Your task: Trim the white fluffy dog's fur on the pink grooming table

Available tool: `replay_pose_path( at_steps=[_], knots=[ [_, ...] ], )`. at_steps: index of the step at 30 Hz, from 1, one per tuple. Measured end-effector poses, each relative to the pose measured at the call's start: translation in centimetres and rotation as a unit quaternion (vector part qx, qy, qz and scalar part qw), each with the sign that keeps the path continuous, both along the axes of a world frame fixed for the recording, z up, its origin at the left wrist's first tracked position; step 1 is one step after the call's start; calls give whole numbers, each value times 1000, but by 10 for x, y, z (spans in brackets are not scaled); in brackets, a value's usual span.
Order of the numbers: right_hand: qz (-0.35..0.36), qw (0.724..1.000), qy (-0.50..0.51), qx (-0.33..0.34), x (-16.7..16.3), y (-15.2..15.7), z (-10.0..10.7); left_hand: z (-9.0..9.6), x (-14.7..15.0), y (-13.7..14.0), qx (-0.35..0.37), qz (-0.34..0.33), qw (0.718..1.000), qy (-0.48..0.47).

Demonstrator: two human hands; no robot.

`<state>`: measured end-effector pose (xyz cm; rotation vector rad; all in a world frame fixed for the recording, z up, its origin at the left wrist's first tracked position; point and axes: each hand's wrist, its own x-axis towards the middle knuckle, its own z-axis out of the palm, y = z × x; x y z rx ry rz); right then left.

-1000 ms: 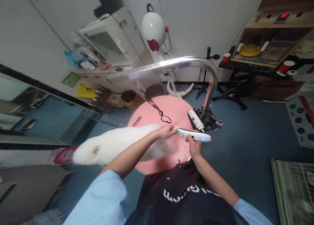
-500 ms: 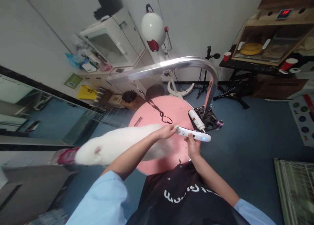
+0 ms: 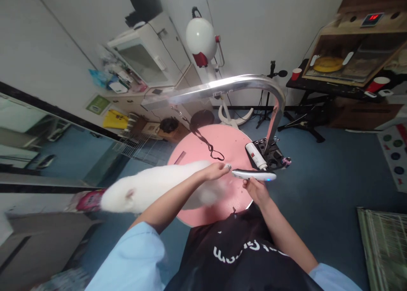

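A white, short-coated dog (image 3: 152, 183) stands on the round pink table (image 3: 229, 145), its body stretching off to the left. My left hand (image 3: 216, 171) is closed around one of its paws (image 3: 228, 167), whose tip pokes out past the fingers. In my right hand (image 3: 257, 191) lies a white and black hair clipper (image 3: 254, 175) with a blue light glowing near its rear end. The clipper's head points left, close to the paw; whether it touches cannot be made out. Behind my left forearm a fluffy white tail (image 3: 210, 193) is blurred.
A metal arm (image 3: 241, 82) arches over the table, with a dark loop strap (image 3: 216, 153) hanging from it. At the table's right edge a black tool tray (image 3: 273, 155) carries a white bottle (image 3: 256, 155). A white dryer (image 3: 201, 39) stands behind.
The clipper has rolled in my right hand, so its black side now shows along the top. The right hand has shifted slightly right and down. My left hand keeps its hold on the paw.
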<state>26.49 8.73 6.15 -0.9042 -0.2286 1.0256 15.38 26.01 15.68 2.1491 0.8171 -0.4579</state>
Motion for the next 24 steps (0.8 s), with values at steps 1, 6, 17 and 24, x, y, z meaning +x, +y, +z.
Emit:
replay_pose_path(
  at_steps=[1,6,17,24],
  knots=[
    [-11,999,-52,1,1,-2,4,1,-1,0,2,0,1000,-2],
    [-57,956,-287,29,-16,2,11,1,-2,3,-43,-14,999,-4],
    [14,822,-563,85,-6,8,8,1,-8,2,-23,-17,1000,-4],
    [-31,802,-587,104,-8,-5,17,1,-9,-1,15,-36,999,-37]
  ],
)
